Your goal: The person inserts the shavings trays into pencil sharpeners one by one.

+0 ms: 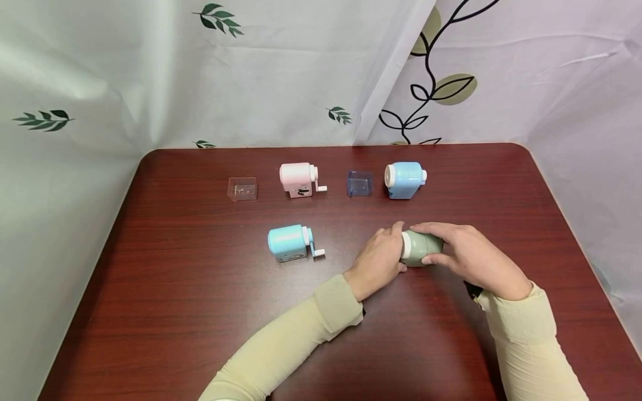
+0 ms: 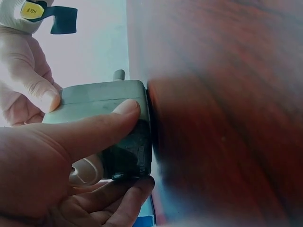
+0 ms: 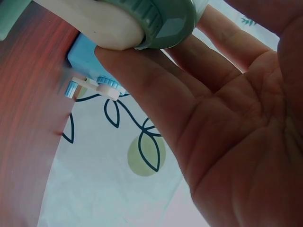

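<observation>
A green hand-crank pencil sharpener (image 1: 423,248) with a white front ring is on the table's right half, held between both hands. My left hand (image 1: 379,259) grips its left end; in the left wrist view the thumb (image 2: 125,108) lies along its side and the other fingers curl beneath its dark drawer part (image 2: 129,153). From the right, my right hand (image 1: 471,253) holds the rounded body between thumb and fingers. The right wrist view shows the pale crank arm (image 3: 97,21) close over these fingers.
Behind stand a pink sharpener (image 1: 297,177) and a blue sharpener (image 1: 405,179), with a clear tray (image 1: 243,189) and a dark blue tray (image 1: 359,184) beside them. A turquoise sharpener (image 1: 288,242) is left of the hands. A patterned white curtain (image 1: 281,72) borders the wooden table (image 1: 175,312).
</observation>
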A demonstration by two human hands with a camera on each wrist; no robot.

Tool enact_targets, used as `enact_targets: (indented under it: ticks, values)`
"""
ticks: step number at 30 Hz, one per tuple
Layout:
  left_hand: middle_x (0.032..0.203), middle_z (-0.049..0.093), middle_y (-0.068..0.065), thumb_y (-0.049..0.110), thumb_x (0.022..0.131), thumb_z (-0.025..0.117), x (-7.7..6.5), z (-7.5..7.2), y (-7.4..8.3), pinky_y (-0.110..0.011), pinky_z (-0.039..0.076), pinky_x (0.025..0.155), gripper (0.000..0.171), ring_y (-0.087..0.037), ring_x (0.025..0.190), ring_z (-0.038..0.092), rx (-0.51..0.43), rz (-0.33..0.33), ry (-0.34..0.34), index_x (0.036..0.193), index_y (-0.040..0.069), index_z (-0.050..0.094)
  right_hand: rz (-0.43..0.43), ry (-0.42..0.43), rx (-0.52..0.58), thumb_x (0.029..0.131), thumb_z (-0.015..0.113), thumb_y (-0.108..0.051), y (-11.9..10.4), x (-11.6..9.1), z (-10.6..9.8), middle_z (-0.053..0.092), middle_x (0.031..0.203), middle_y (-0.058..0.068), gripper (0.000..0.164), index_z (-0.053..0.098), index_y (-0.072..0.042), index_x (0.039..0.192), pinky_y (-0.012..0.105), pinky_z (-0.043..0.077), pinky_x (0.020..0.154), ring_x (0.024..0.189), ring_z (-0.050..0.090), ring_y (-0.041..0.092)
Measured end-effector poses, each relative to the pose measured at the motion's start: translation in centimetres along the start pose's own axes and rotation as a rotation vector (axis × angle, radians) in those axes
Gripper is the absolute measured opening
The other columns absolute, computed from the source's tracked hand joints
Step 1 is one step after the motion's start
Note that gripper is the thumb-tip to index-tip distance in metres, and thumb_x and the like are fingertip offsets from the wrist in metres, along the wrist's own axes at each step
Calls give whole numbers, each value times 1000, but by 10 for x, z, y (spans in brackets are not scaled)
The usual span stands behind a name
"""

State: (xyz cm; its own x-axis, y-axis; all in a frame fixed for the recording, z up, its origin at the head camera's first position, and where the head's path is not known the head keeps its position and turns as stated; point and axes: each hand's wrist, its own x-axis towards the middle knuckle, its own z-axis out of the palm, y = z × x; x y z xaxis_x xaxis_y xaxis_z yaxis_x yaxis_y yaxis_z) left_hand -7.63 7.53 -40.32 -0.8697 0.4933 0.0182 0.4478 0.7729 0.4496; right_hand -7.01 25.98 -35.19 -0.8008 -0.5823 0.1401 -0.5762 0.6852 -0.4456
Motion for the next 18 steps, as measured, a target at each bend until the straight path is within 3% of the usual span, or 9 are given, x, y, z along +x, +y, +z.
enact_targets:
  ticks: [4,9,13,18]
  values:
    - [115,62,-10,28,66,85,0,0,-1,-28,47,85,88,-19,98,56,-3,-2,-7,136,0,38,10,-3,-6,70,81,-14,-1,0,1,64,115,1,55,61,-11,122,41,48,82,100,60,19]
    - [123,59,-13,29,68,83,-3,-4,-3,-27,42,93,100,-20,108,53,-7,2,-50,143,-5,27,10,-13,-14,69,81,-14,-3,2,2,64,114,1,57,61,-10,122,41,49,79,98,61,18]
    - [131,53,-14,28,70,82,-7,-15,-4,-27,38,98,104,-22,113,50,9,16,-59,145,-7,20,6,-15,-23,69,82,-13,-5,3,1,64,113,2,57,61,-10,122,41,49,79,96,61,18]
    - [132,52,-12,29,74,80,-15,-34,-5,-27,38,97,100,-21,109,50,82,67,-22,145,-8,20,14,-29,-50,68,82,-13,-7,5,0,65,111,3,57,61,-9,121,42,49,79,95,62,20]
